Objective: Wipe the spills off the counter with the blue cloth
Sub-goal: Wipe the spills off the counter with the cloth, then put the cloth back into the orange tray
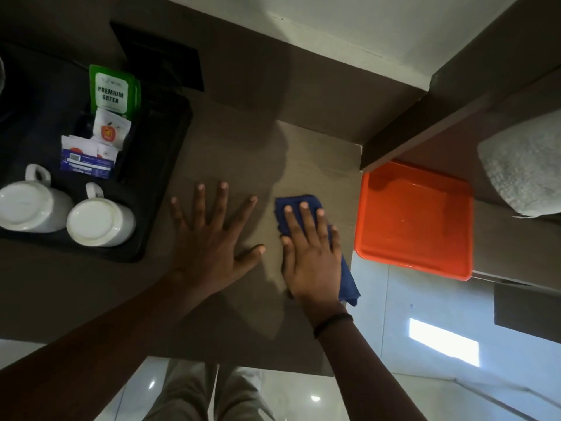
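Wiping looks to be underway rather than finished, though no spill can be made out anywhere on the brown surface (243, 147); the light is dim and the top reads as dull and even, so how much mess is left cannot be told. Largest on it is the black tray (164, 177) at the left, holding two upturned white mugs (100, 220) and some tea sachets (112, 92), and the strip just beside that tray is a stretch the cloth would probably need to reach if anything ran that way. Off the right edge, on a lower level, sits an orange tray (416, 220), apart from the work. The left hand (212, 235) lies flat with fingers spread, its grip released and holding nothing, seemingly bracing the body. The right hand (309, 253) presses palm-down on the blue cloth (349, 281), fingers laid over it rather than curled round it, so the grip is a flat press, not a clench. That cloth lies folded near the right front corner of the surface, one end poking out past the edge by the wrist.
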